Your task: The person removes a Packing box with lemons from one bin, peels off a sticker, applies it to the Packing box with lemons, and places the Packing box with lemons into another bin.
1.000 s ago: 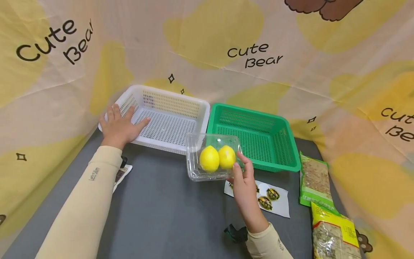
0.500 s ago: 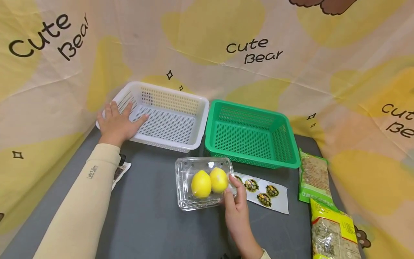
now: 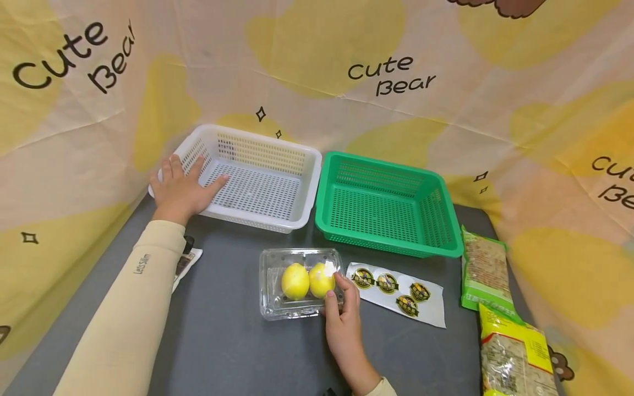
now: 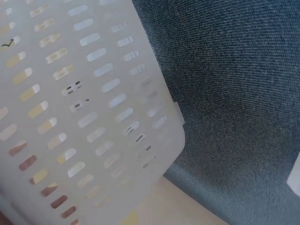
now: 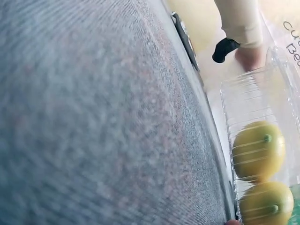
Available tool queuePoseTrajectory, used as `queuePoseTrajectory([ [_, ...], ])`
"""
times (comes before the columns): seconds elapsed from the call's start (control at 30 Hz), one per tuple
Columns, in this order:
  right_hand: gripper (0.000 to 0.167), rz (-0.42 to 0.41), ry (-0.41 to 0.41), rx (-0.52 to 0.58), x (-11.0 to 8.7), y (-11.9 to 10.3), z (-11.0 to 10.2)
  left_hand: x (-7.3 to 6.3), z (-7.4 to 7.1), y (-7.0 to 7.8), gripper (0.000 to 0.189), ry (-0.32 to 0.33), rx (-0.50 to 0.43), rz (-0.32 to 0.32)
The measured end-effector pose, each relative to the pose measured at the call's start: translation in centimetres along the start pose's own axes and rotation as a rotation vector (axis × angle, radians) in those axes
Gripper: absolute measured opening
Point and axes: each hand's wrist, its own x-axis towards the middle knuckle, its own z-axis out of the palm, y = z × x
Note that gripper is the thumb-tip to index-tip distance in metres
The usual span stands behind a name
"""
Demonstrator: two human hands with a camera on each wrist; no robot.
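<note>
My right hand (image 3: pixel 342 324) grips the right side of a clear plastic clamshell box (image 3: pixel 271 306), its thumb and fingers at that edge. Two yellow lemons (image 3: pixel 295 281) lie side by side in the box, which is low over the grey table; whether it touches is hard to tell. In the right wrist view the lemons (image 5: pixel 258 151) show through the box's ribbed wall. At the left, my left hand (image 3: pixel 178 190) rests on the white plastic basket (image 3: pixel 247 218), fingers spread over its left end. The left wrist view shows the basket's slotted side (image 4: pixel 101 101), not the hand.
A green basket (image 3: pixel 391 247) stands right of the white one. A sheet of round stickers (image 3: pixel 430 313) lies beside the box. Two packed bags (image 3: pixel 487 269) lie along the right edge. A packet (image 3: pixel 187 264) is partly hidden by my left forearm. Printed cloth (image 3: pixel 307 55) surrounds the table.
My right hand has brought the box of lemons down and toward me, away from the baskets, then slightly left, uncovering more of the sticker sheet. My left hand has stayed on the white basket.
</note>
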Motion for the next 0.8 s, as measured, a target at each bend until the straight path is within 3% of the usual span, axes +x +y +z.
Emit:
queuePoseTrajectory([
  [0.1, 0.036, -0.014, 0.002, -0.019, 0.12, 0.31, 0.00, 0.10, 0.12, 0.03, 0.112, 0.000, 0.004, -0.001],
  [0.33, 0.039, -0.075, -0.006, -0.177, 0.48, 0.64, -0.01, 0.18, -0.01, 0.01, 0.110, -0.002, 0.004, -0.002],
  [0.8, 0.046, -0.050, -0.096, -0.404, 0.67, 0.14, -0.50, 0.13, 0.10, 0.07, 0.109, -0.001, 0.004, 0.001],
])
